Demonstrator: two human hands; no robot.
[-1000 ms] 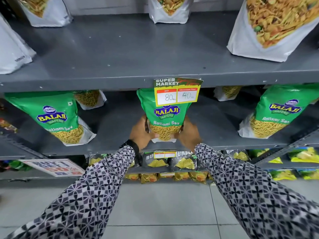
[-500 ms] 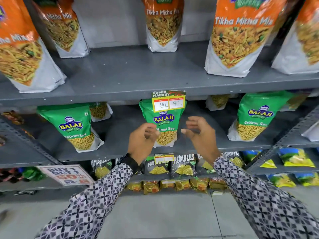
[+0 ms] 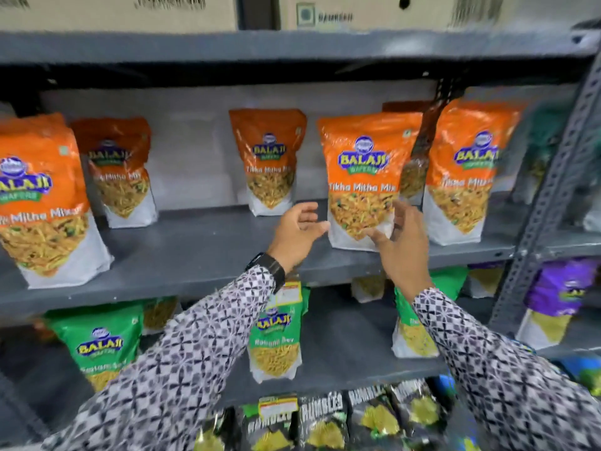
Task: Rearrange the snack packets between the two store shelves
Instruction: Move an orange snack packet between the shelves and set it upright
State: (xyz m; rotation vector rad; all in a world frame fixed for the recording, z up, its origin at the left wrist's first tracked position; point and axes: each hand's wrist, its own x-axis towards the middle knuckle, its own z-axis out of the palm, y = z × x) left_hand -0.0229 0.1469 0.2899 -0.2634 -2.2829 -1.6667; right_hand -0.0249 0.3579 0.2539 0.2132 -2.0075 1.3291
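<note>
An orange Tikha Mitha Mix packet [image 3: 364,170] stands upright on the upper grey shelf [image 3: 201,255]. My left hand [image 3: 297,232] hovers open just left of its lower edge. In front of its lower right corner is my right hand [image 3: 401,242], fingers spread; whether it touches the packet I cannot tell. Other orange packets [image 3: 268,161] stand along the same shelf. On the lower shelf [image 3: 344,359] a green Ratlami Sev packet [image 3: 276,340] stands upright between my arms, with no hand on it.
More green packets [image 3: 100,346] stand on the lower shelf. Black Rumbles packets [image 3: 322,421] fill the row below. Cardboard boxes [image 3: 117,11] sit on the top shelf. A perforated grey upright [image 3: 549,196] bounds the bay at right, with a purple packet [image 3: 559,288] beyond it.
Both hands let go of the green Ratlami Sev packet on the lower shelf and rose to the orange packet on the upper shelf. The view tilted upward.
</note>
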